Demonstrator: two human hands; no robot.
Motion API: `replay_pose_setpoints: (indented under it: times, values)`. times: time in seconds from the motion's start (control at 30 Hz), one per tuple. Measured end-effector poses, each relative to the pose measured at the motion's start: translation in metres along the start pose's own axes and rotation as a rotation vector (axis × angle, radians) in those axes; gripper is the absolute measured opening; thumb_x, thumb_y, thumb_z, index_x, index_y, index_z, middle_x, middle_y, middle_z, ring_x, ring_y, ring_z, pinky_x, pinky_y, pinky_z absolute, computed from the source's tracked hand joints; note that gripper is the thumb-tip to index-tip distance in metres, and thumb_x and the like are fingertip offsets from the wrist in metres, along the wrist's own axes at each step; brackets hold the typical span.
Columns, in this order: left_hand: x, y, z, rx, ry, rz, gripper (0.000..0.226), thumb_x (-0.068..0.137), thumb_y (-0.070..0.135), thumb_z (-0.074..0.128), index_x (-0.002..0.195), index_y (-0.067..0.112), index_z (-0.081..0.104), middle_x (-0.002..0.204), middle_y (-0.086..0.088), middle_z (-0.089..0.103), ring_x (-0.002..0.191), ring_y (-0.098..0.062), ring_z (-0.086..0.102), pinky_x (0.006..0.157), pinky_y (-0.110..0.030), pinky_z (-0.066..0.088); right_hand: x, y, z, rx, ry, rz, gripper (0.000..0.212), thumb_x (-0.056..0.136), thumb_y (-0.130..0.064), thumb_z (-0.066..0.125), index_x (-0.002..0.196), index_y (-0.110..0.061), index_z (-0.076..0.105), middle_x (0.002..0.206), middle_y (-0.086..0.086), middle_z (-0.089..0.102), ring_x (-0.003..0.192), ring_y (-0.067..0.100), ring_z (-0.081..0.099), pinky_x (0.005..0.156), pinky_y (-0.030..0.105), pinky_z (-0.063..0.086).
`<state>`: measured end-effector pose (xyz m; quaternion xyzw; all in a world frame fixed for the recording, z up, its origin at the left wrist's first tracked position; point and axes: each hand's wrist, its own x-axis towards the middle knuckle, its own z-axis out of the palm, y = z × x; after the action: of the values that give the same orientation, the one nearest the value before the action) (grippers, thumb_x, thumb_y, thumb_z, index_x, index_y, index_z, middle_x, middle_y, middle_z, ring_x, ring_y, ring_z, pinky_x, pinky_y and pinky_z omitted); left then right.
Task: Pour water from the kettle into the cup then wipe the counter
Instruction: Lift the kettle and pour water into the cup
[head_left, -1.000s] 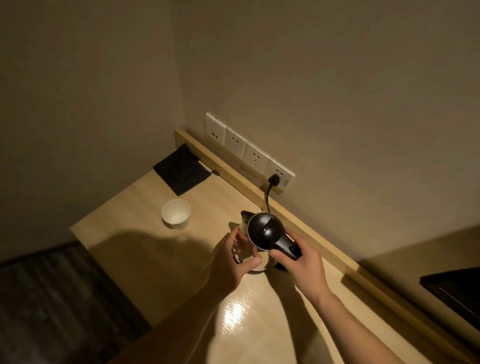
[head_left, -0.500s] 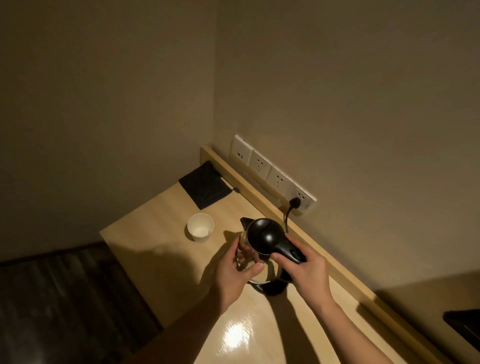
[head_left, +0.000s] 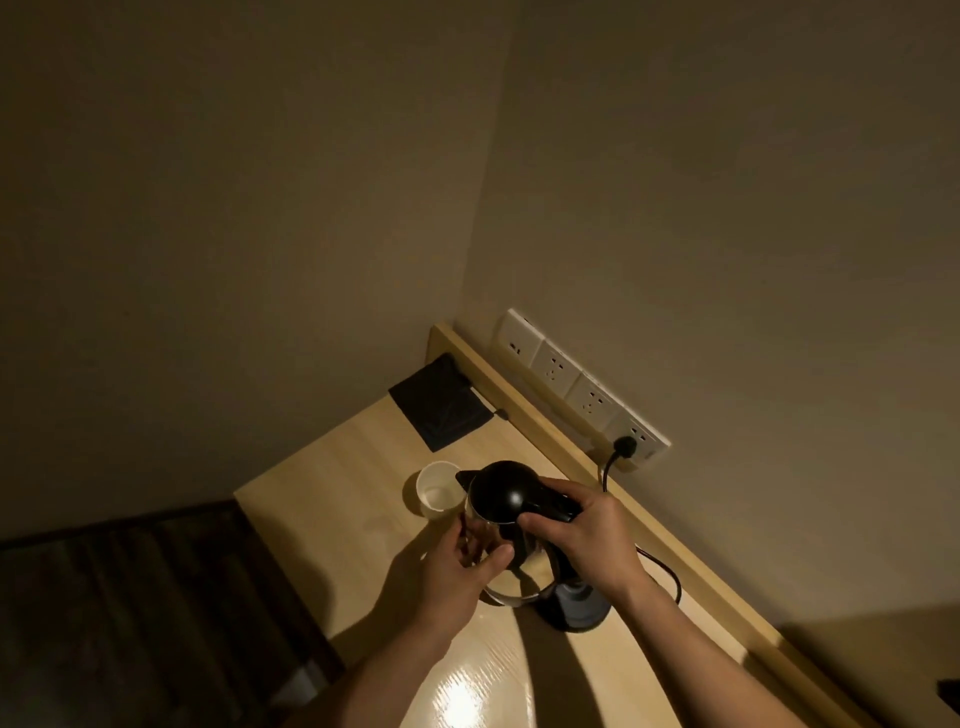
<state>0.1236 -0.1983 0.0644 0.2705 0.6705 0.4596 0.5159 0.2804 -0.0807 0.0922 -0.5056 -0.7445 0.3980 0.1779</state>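
Both hands are on the kettle (head_left: 501, 506). The right hand (head_left: 582, 535) is wrapped shut around the black handle, fingers curled over its top and thumb tucked underneath. The left hand (head_left: 457, 571) is half open, cupped against the shiny steel side of the body, its thumb lying along the metal and its fingers bent around the far side, steadying rather than gripping hard.

The kettle is off its base (head_left: 574, 605), which sits on the desk (head_left: 332, 488) just behind and to the right of it, partly hidden by the right wrist. Its black lid is closed, and its spout points to the white cup (head_left: 439, 491) and reaches over the cup's near rim. The cup stands upright on the desk, just beside the kettle. Whether any water is flowing cannot be told in the dim light. A dark folded cloth (head_left: 439, 408) lies in the far corner of the desk, well apart from the cup. A black cord (head_left: 613, 465) runs from a plug in the wall sockets (head_left: 582, 389) down behind the hands.

Half a second earlier the kettle was above its base with a clear gap to the cup; it has since travelled left, closing that gap, and both hands have kept their grips.
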Motion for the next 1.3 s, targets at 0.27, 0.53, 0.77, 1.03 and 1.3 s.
replay_pose_setpoints:
  times: [0.27,0.53,0.77,1.03,1.3]
  values:
    - [0.013,-0.012,-0.011,0.067,-0.062,-0.028,0.048,0.097,0.033,0.072,0.140,0.016,0.059,0.136,0.000,0.067,0.132,-0.018,0.059,0.067,0.007,0.041,0.013,-0.011,0.010,-0.161,-0.025,0.010,0.058,0.082,-0.046,0.085,0.134,-0.027,0.068,0.123,-0.011,0.074,0.104,0.005,0.071,0.087,0.029,0.063]
    - [0.027,-0.025,-0.006,-0.047,-0.108,-0.077,0.046,0.095,0.034,0.073,0.137,0.021,0.060,0.130,0.004,0.069,0.128,-0.016,0.061,0.071,-0.003,0.049,0.019,-0.021,0.008,-0.229,-0.055,0.028,0.052,0.085,-0.046,0.083,0.131,-0.026,0.068,0.115,-0.014,0.073,0.099,0.001,0.071,0.083,0.022,0.062]
    - [0.031,-0.037,0.001,-0.153,-0.143,-0.152,0.049,0.092,0.041,0.075,0.136,0.024,0.061,0.131,0.002,0.069,0.130,-0.019,0.060,0.112,-0.043,0.049,0.022,-0.023,0.005,-0.286,-0.070,0.045,0.051,0.086,-0.044,0.083,0.131,-0.025,0.070,0.118,-0.009,0.076,0.100,0.005,0.072,0.083,0.026,0.064]
    - [0.031,-0.040,0.006,-0.182,-0.153,-0.173,0.053,0.089,0.046,0.076,0.135,0.025,0.062,0.129,0.004,0.070,0.127,-0.017,0.060,0.109,-0.038,0.048,0.024,-0.025,0.003,-0.331,-0.081,0.066,0.051,0.086,-0.045,0.083,0.131,-0.025,0.070,0.117,-0.008,0.076,0.100,0.007,0.072,0.083,0.027,0.064]
    - [0.029,-0.039,0.005,-0.220,-0.161,-0.167,0.052,0.087,0.048,0.077,0.133,0.028,0.064,0.122,0.011,0.072,0.117,-0.005,0.062,0.086,-0.019,0.048,0.027,-0.029,0.002,-0.357,-0.083,0.060,0.052,0.085,-0.048,0.083,0.129,-0.023,0.071,0.116,-0.008,0.076,0.098,0.005,0.071,0.081,0.020,0.060]
